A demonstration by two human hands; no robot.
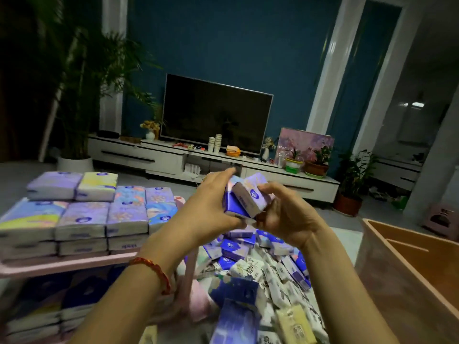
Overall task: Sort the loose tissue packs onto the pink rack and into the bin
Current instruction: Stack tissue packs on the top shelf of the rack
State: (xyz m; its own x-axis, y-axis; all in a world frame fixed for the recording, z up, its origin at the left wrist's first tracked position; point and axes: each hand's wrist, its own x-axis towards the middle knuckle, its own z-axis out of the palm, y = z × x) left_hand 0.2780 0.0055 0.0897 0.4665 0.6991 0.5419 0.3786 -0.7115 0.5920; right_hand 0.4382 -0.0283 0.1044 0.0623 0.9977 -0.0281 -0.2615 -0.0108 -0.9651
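Sorting step: left hand (211, 207) and right hand (288, 217) both curled round small tissue packs (250, 197); next likely needed a carry right to the bin (397, 247).

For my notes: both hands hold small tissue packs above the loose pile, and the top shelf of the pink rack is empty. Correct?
One error: the head view shows the top shelf of the pink rack holding stacked packs. The left hand and right hand do hold small tissue packs above the loose pile.
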